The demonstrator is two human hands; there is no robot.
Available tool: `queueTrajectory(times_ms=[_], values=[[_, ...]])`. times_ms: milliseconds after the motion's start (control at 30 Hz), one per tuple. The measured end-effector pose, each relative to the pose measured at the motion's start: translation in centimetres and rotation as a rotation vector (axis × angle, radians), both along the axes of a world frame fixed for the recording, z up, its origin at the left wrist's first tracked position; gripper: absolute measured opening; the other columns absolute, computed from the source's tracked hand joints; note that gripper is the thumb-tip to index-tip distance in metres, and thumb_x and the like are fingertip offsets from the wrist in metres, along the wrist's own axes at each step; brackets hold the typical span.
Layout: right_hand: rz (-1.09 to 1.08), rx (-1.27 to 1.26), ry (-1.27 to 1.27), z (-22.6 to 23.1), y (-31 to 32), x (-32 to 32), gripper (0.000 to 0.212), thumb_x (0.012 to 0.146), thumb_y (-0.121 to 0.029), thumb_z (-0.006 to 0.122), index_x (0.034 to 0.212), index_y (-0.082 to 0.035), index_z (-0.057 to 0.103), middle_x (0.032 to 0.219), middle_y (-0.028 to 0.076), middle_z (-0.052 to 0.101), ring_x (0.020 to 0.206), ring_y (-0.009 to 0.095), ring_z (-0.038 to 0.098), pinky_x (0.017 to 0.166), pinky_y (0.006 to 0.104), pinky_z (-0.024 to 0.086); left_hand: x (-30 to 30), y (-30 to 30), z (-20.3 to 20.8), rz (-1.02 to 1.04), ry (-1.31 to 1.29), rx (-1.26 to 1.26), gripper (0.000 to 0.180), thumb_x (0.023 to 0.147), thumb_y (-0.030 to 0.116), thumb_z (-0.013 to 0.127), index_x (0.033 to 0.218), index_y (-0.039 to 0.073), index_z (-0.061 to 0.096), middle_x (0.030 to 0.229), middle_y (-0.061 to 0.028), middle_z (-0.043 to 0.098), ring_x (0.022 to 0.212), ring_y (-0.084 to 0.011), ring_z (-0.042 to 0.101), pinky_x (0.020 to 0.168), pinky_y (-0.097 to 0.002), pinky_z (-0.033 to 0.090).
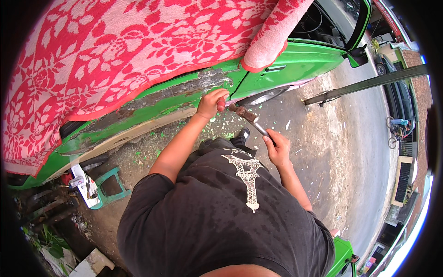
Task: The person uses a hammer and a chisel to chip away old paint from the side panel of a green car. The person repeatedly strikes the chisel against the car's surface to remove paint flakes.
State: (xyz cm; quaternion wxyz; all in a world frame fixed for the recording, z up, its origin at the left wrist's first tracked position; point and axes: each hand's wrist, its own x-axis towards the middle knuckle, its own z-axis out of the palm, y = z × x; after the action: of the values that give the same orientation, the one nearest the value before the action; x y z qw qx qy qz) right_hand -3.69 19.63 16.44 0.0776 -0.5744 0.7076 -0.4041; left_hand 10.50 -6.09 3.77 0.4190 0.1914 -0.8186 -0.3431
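Observation:
My left hand (211, 104) is closed around a red-handled tool (221, 104), held against or close to the side of a green vehicle (184, 98). The tool's working end is hidden, so I cannot tell its exact kind. In my right hand (278, 148) is a hammer (259, 127), gripped by its metal-coloured handle, its rusty head just right of the red handle's end. Around my left hand the panel is scraped, with green paint broken away and grey-brown patches showing. The vehicle's green door (281, 64) lies just ahead of the work area.
A red-and-pink floral cloth (115, 51) covers the vehicle's upper side. Green paint flakes litter the ground below. A teal stool (110, 187) stands at left, beside a white box-like item (87, 187). To the right, a slanting pole (369, 83) crosses before the road.

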Motion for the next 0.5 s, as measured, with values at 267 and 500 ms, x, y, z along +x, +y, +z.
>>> queueTrajectory(times_ms=[267, 500], values=[[0.12, -0.034, 0.369, -0.5, -2.2, -0.9, 0.031, 0.082, -0.012, 0.072, 0.112, -0.008, 0.068, 0.068, 0.007, 0.056, 0.053, 0.025, 0.055, 0.048, 0.0361, 0.044, -0.2, 0.1, 0.0, -0.008, -0.014, 0.023, 0.017, 0.084, 0.006, 0.072, 0.101, 0.005, 0.069, 0.103, -0.0123, 0.07, 0.093, -0.0268, 0.069, 0.08, -0.0327, 0.055], [0.11, -0.063, 0.186, 0.8, -0.6, -0.8, 0.03, 0.083, -0.008, 0.071, 0.113, -0.007, 0.068, 0.068, 0.007, 0.057, 0.055, 0.024, 0.057, 0.049, 0.0354, 0.045, 0.5, 0.6, -1.6, 0.041, 0.019, 0.085, 0.02, 0.083, 0.006, 0.072, 0.103, 0.006, 0.069, 0.107, -0.0127, 0.07, 0.095, -0.0274, 0.069, 0.082, -0.0343, 0.055]])
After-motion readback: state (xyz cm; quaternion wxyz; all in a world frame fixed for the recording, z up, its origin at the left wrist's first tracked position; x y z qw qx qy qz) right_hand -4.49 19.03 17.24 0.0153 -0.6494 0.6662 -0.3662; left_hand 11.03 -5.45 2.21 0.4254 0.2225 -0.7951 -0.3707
